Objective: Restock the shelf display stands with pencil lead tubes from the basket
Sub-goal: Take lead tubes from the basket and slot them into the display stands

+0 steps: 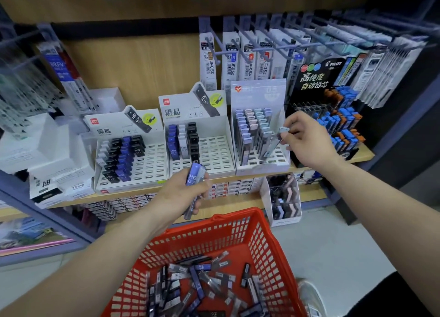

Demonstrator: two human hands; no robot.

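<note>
My left hand (183, 193) grips a few lead tubes (194, 188), the front one blue-capped and marked HB 0.7, below the middle display stand (214, 154). My right hand (302, 138) pinches a pale-capped tube (273, 145) whose lower end is at the slotted tray of the right pastel stand (281, 159). A left stand (152, 164) holds black, blue and white tubes in its left columns. The red basket (269, 245) below holds several loose tubes (202, 283).
A black Pilot stand (316, 78) with blue and orange tubes sits at the right. Refill packs hang on hooks (250, 54) above. White boxes (52, 154) crowd the shelf's left. A white box of tubes (283, 197) stands on the lower shelf.
</note>
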